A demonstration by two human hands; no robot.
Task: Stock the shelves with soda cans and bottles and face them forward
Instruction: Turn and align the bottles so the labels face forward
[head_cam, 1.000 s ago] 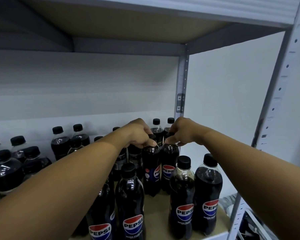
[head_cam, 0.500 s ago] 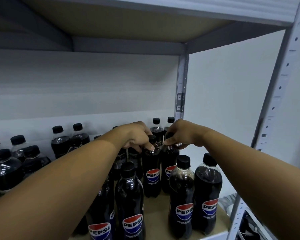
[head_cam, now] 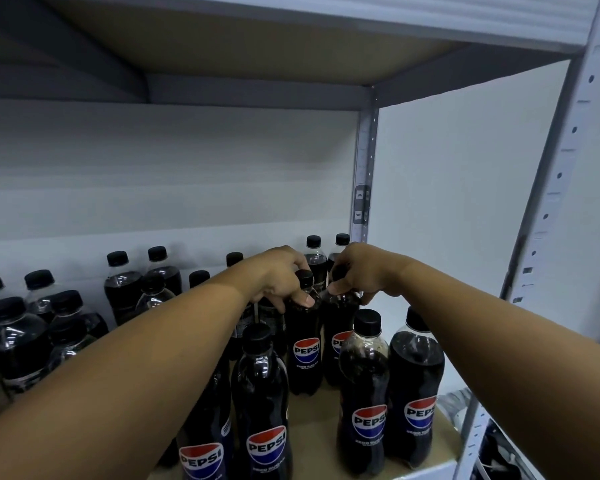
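front-row dark plastic cola bottles with black caps (head_cam: pixel 266 403): "PEPSI" on red-white-blue globe labels | second-row dark cola bottle (head_cam: pixel 305 355): "PEPSI", small line beneath too blurred to read

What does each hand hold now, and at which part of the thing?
The left hand grips a Pepsi bottle at its neck, below the cap. The right hand grips the neighbouring bottle at its cap and neck.

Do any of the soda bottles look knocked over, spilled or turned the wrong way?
None are tipped or spilled; every bottle stands upright. The odd part is facing: the front bottles show their Pepsi logos, but the bottles at the left show none. The left hand and right hand each grip a bottle top in the second row.
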